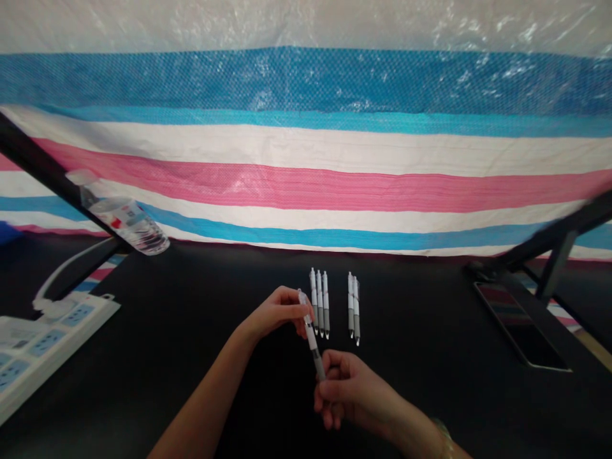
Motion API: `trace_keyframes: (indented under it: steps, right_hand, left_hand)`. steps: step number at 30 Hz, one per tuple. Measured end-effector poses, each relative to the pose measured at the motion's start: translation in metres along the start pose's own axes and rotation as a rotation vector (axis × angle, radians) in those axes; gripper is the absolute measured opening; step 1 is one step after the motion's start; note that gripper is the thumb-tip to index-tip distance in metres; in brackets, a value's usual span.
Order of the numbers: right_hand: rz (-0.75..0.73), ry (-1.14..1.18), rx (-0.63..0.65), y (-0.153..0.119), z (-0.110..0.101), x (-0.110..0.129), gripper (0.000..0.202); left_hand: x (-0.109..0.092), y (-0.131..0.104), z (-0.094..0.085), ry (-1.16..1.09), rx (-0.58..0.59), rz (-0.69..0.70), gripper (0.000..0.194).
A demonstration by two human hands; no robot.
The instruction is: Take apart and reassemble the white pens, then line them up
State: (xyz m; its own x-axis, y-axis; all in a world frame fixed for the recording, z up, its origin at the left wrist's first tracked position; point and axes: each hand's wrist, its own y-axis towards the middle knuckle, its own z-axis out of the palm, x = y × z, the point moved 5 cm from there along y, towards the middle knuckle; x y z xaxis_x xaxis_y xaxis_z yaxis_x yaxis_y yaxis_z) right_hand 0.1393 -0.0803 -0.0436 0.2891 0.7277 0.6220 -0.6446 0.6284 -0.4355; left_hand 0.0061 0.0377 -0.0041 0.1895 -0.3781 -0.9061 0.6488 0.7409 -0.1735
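Between my two hands a white pen with a grey grip is held at a tilt above the black table. My left hand pinches its upper end near the clip. Lower down, the fingers of my right hand close around the grey grip and hide the tip. Just beyond lie three similar pens side by side, close to my left fingers. A pair of pens lies a little to the right of them, apart from my hands.
A white power strip with a plugged-in cable lies at the left. Behind it a clear water bottle appears beside a dark bar. A phone rests on the black table at right. Striped sheeting hangs at the back.
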Motion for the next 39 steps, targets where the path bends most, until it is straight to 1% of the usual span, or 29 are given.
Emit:
trace_keyframes:
  steps: [3, 7, 12, 15, 18, 20, 23, 27, 30, 35, 37, 39]
  right_hand:
    - [0.009, 0.006, 0.037, -0.001, 0.002, 0.001, 0.044]
    - [0.015, 0.025, 0.053, -0.001, 0.001, 0.001, 0.04]
    - [-0.001, 0.031, 0.076, 0.001, 0.0, -0.005, 0.041]
    - [-0.022, 0.05, 0.087, 0.002, 0.002, -0.005, 0.043]
    - [-0.044, 0.07, 0.07, 0.0, 0.004, -0.001, 0.046]
    - [-0.015, 0.076, 0.075, -0.001, 0.006, -0.001, 0.05]
    - [0.026, 0.042, 0.092, -0.002, 0.008, -0.003, 0.05]
    - [0.013, 0.032, 0.072, -0.001, 0.005, -0.005, 0.048]
    - [0.013, 0.059, 0.085, -0.001, 0.006, -0.003, 0.052]
    - [-0.027, 0.029, 0.075, -0.001, 0.007, 0.0, 0.043]
    - [-0.027, 0.043, 0.113, -0.002, 0.009, -0.001, 0.04]
    - [-0.022, 0.073, 0.158, -0.003, 0.012, -0.001, 0.04]
  left_hand:
    - [-0.001, -0.002, 0.001, 0.059, 0.071, 0.012, 0.034]
    - [0.0, -0.002, 0.001, 0.106, 0.108, -0.007, 0.033]
    - [0.004, 0.0, 0.001, 0.078, 0.145, -0.045, 0.037]
    - [0.003, 0.0, -0.001, 0.056, 0.13, -0.037, 0.039]
    - [0.001, 0.001, -0.004, 0.04, 0.098, -0.012, 0.04]
    - [0.001, 0.002, -0.005, 0.037, 0.076, 0.0, 0.04]
    - [0.003, 0.003, -0.007, 0.031, 0.048, 0.007, 0.038]
    - [0.005, 0.005, -0.01, 0.02, 0.022, 0.007, 0.037]
    - [0.005, 0.005, -0.011, 0.015, 0.009, 0.008, 0.037]
    - [0.005, 0.005, -0.009, 0.008, 0.005, 0.005, 0.035]
    - [0.005, 0.005, -0.008, 0.003, 0.008, 0.003, 0.035]
    - [0.004, 0.004, -0.007, -0.003, 0.007, 0.004, 0.036]
